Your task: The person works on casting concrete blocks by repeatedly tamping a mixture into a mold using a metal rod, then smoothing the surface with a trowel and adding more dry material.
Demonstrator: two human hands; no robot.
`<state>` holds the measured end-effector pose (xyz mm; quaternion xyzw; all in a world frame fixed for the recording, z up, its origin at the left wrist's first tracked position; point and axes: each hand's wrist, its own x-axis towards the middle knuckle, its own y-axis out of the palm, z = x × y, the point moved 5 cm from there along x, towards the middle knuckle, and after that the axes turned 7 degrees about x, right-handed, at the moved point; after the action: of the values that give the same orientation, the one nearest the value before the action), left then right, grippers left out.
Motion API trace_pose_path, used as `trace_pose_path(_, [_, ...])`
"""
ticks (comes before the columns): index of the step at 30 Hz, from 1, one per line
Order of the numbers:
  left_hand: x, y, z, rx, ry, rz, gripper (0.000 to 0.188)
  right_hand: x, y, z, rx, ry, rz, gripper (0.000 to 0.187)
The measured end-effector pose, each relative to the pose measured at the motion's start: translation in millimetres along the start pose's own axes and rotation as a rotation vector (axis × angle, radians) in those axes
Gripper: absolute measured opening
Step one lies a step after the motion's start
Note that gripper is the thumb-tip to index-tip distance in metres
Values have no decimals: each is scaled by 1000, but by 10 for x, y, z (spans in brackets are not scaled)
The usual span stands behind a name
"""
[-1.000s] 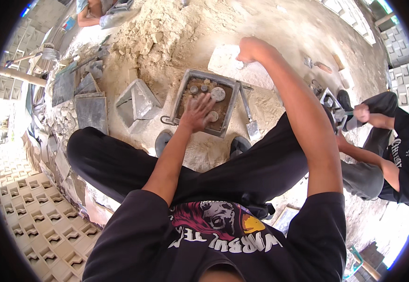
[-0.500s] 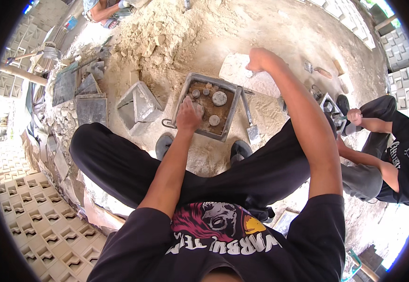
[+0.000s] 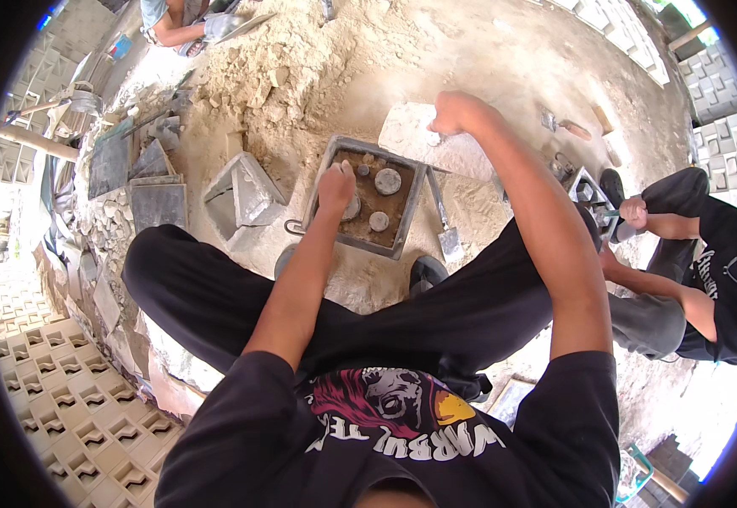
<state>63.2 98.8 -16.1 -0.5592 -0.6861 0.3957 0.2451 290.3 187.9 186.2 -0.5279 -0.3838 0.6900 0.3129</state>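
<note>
Between my feet lies a square grey metal frame (image 3: 412,212) filled with brown sand. Several round pale pieces sit in the sand, among them a large disc (image 3: 388,180) on the right and a smaller one (image 3: 379,222) at the near side. My left hand (image 3: 337,185) is over the frame's left part, fingers curled together; anything in them is too small to make out. Part of another disc (image 3: 352,207) shows beside its wrist. Beyond the frame to the right, my right hand (image 3: 455,114) is closed above a white powdery patch (image 3: 407,127), its fingertips largely hidden.
A small trowel (image 3: 446,224) lies right of the frame; a pale angular block (image 3: 248,196) stands left. Behind is a heap of sandy soil (image 3: 258,68). A co-worker (image 3: 707,262) sits at right with another frame; another person's gloved hand (image 3: 219,27) is far left.
My left hand has moved from the disc at the left to farther up the frame, and its fingers have curled in. My right hand remains closed by the white patch.
</note>
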Motion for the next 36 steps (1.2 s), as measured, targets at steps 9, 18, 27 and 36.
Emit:
trace_pose_path(9, [55, 249, -743, 358, 369, 198, 52, 13, -60, -87, -20, 20, -38, 28])
trace_pose_path(18, [375, 474, -422, 200, 280, 249, 53, -46, -83, -18, -19, 20, 22, 44])
trace_pose_path(27, [4, 514, -933, 175, 453, 383, 31, 80, 3, -235, 17, 92, -10, 32])
trace_pose_path(36, [168, 584, -898, -89, 454, 463, 23, 108, -14, -157, -1, 61, 6, 33])
